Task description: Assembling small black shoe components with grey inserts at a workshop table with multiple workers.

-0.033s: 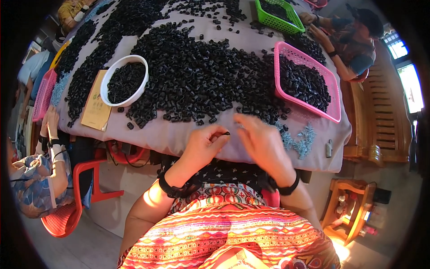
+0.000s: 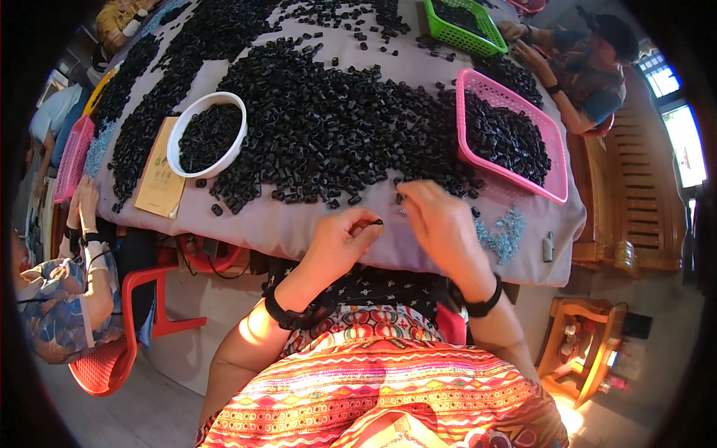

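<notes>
My left hand (image 2: 342,239) is closed in a pinch, and a small black piece (image 2: 379,222) shows at its fingertips. To its right, my right hand (image 2: 441,230) is partly curled, its fingertips at the near edge of a big heap of short black tube-like pieces (image 2: 328,127). Something small and dark is at those fingertips, but I cannot make out what it is. Beside the right hand lies a loose pile of small pale-blue, spring-like bits (image 2: 502,237).
A white bowl (image 2: 173,145) and a pink basket (image 2: 560,160) hold black pieces, as does a green basket (image 2: 478,46). A tan booklet (image 2: 160,175) and a lighter-like object (image 2: 548,246) lie on the cloth. Other people sit around the table. A red chair (image 2: 131,313) stands left.
My right hand has shifted slightly to the right and its fingers have curled in more at the heap's edge. My left hand stays put with its black piece.
</notes>
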### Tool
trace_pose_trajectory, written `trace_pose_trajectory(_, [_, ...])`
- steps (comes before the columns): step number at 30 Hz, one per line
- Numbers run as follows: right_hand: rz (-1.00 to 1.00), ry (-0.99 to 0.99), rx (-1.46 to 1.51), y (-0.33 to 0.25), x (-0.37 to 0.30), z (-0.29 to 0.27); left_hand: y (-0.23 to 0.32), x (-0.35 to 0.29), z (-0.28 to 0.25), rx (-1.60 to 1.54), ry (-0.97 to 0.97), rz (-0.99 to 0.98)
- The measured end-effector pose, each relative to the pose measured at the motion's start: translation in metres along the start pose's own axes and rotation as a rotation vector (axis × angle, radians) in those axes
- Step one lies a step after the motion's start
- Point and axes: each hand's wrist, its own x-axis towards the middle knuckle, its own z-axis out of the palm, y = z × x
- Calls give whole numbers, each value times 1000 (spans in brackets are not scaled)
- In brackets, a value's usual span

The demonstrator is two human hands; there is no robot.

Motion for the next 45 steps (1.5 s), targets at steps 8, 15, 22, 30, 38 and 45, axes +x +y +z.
trace_pose_trajectory(8, [-74, -159, -265, 46, 45, 18, 6, 0, 0, 3, 3, -28])
trace_pose_trajectory(15, [-95, -287, -377, 34, 48, 26, 2, 0, -1, -28, 32, 18])
trace_pose_trajectory(22, [-46, -197, -220, 44, 42, 12, 5, 1, 0, -44, 25, 19])
trace_pose_trajectory(30, [489, -119, 767, 16, 21, 1, 6, 3, -2, -124, -15, -60])
trace_pose_trajectory(38, [19, -21, 210, 28, 37, 24, 1, 3, -5, -84, -21, -48])
trace_pose_trajectory(45, [-84, -117, -182, 26, 45, 44, 6, 1, -6, -69, -28, -43])
